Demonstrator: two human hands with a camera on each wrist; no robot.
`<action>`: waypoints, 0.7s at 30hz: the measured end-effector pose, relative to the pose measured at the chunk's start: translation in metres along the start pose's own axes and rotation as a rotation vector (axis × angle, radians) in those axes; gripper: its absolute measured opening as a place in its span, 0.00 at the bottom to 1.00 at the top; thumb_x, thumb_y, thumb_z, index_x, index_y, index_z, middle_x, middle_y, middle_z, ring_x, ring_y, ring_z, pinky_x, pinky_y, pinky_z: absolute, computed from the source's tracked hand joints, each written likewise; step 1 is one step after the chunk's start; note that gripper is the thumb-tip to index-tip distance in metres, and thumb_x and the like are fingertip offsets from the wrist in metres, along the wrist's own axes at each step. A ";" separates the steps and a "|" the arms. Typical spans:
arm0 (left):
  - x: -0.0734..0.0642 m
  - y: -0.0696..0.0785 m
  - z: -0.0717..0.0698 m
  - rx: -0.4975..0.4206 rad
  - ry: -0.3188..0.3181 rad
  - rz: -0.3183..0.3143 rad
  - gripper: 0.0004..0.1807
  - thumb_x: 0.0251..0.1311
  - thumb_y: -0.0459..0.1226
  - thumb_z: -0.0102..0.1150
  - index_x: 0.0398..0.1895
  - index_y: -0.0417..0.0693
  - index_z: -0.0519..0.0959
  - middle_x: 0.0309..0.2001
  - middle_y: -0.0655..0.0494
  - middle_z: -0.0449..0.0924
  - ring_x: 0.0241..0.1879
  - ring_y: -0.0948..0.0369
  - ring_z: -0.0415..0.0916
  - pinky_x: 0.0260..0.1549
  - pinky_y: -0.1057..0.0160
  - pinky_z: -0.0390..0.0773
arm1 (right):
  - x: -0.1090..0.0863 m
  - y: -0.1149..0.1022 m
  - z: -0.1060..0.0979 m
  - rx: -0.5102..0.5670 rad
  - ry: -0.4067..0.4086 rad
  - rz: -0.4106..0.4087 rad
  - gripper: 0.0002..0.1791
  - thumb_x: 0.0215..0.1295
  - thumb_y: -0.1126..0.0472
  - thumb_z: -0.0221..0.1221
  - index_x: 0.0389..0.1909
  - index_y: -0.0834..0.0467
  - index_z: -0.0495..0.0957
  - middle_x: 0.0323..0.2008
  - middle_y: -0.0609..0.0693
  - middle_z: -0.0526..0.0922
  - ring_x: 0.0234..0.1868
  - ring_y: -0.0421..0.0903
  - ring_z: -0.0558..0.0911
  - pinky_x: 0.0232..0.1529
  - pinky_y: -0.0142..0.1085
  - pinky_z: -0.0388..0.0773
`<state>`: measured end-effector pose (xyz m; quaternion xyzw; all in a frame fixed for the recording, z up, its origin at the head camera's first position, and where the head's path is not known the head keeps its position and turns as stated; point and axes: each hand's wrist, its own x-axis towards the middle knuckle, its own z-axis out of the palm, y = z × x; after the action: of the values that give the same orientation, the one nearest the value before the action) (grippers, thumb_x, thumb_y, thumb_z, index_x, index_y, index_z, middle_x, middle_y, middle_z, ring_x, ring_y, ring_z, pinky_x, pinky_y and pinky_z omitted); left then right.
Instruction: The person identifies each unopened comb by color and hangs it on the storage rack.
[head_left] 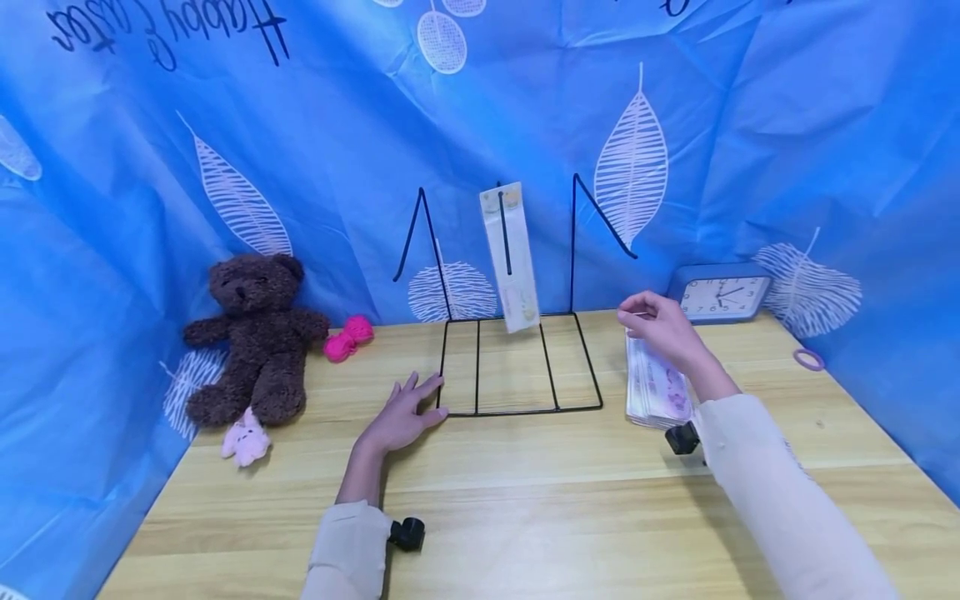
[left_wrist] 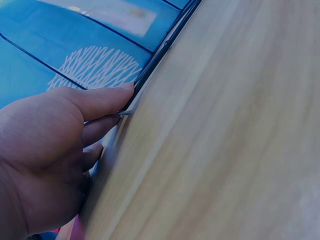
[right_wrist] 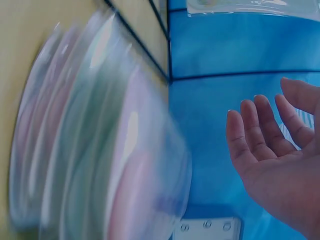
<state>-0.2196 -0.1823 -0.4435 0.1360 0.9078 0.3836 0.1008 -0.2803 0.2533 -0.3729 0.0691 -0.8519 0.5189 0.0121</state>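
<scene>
A black wire rack (head_left: 517, 412) with upright hooks stands on the table. My left hand (head_left: 397, 421) is at its front left corner, with the thumb and a finger (left_wrist: 107, 100) pinching the wire. From the middle hook hangs a long, narrow clear packet (head_left: 512, 258), tilted slightly. My right hand (head_left: 663, 329) is raised over a stack of flat plastic packets (head_left: 654, 383) to the right of the rack. Its fingers are loosely bent, and the right wrist view shows nothing between them. Pink and green tints show through the stacked packets (right_wrist: 85, 135).
A brown teddy bear (head_left: 258, 342) sits at the left, with a small pink plush toy (head_left: 246, 439) at its feet. Bright pink yarn balls (head_left: 348, 337) lie beside it. At the right are a blue clock (head_left: 720, 293) and a purple ring (head_left: 808, 360). A blue curtain (head_left: 345, 167) hangs behind.
</scene>
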 end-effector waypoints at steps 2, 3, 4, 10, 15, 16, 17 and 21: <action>0.000 0.000 0.000 0.001 0.000 -0.001 0.34 0.73 0.42 0.58 0.78 0.44 0.61 0.79 0.50 0.53 0.80 0.46 0.30 0.75 0.42 0.28 | -0.003 0.004 -0.005 -0.009 0.007 0.006 0.23 0.77 0.55 0.56 0.60 0.70 0.70 0.60 0.66 0.75 0.57 0.58 0.77 0.52 0.38 0.83; 0.000 -0.001 0.000 0.002 0.001 0.001 0.34 0.73 0.42 0.58 0.78 0.44 0.61 0.79 0.49 0.53 0.80 0.46 0.30 0.75 0.42 0.29 | -0.004 0.006 -0.007 -0.013 0.013 0.016 0.23 0.77 0.55 0.56 0.60 0.70 0.70 0.60 0.66 0.75 0.57 0.58 0.77 0.52 0.37 0.83; 0.000 -0.001 0.001 0.002 0.001 0.003 0.34 0.73 0.42 0.58 0.78 0.44 0.61 0.79 0.49 0.53 0.80 0.46 0.30 0.75 0.42 0.29 | -0.005 0.008 -0.010 -0.020 0.018 0.029 0.24 0.77 0.55 0.56 0.61 0.70 0.70 0.61 0.66 0.74 0.57 0.58 0.76 0.52 0.37 0.83; 0.001 -0.003 0.001 0.009 0.002 0.021 0.34 0.73 0.42 0.58 0.78 0.43 0.61 0.79 0.48 0.54 0.80 0.45 0.31 0.75 0.43 0.29 | -0.013 0.023 -0.023 -0.054 0.044 0.110 0.27 0.76 0.49 0.56 0.63 0.66 0.69 0.63 0.65 0.72 0.60 0.58 0.73 0.57 0.39 0.77; 0.002 -0.004 0.001 0.019 0.004 0.024 0.34 0.73 0.43 0.58 0.78 0.43 0.62 0.78 0.48 0.55 0.80 0.46 0.31 0.75 0.44 0.29 | -0.015 0.036 -0.032 -0.058 0.044 0.144 0.30 0.76 0.47 0.56 0.66 0.65 0.68 0.64 0.64 0.72 0.61 0.58 0.73 0.56 0.37 0.78; 0.002 -0.004 0.001 0.020 0.004 0.022 0.34 0.73 0.43 0.58 0.78 0.43 0.62 0.78 0.48 0.55 0.80 0.46 0.31 0.75 0.44 0.29 | -0.016 0.039 -0.033 -0.059 0.047 0.145 0.30 0.76 0.47 0.56 0.66 0.65 0.68 0.63 0.64 0.72 0.60 0.57 0.74 0.55 0.37 0.78; 0.002 -0.004 0.001 0.020 0.004 0.022 0.34 0.73 0.43 0.58 0.78 0.44 0.62 0.78 0.48 0.55 0.80 0.46 0.31 0.75 0.44 0.29 | -0.016 0.041 -0.034 -0.062 0.051 0.143 0.29 0.76 0.47 0.56 0.66 0.65 0.68 0.62 0.64 0.73 0.59 0.57 0.75 0.54 0.36 0.79; 0.002 -0.004 0.001 0.022 0.002 0.019 0.34 0.73 0.43 0.58 0.78 0.44 0.62 0.78 0.49 0.55 0.80 0.46 0.31 0.76 0.44 0.29 | -0.017 0.049 -0.037 -0.079 0.068 0.131 0.28 0.75 0.49 0.57 0.65 0.65 0.70 0.61 0.64 0.74 0.57 0.57 0.76 0.53 0.38 0.80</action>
<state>-0.2223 -0.1839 -0.4473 0.1453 0.9108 0.3745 0.0948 -0.2722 0.3098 -0.4008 -0.0047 -0.8736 0.4865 0.0097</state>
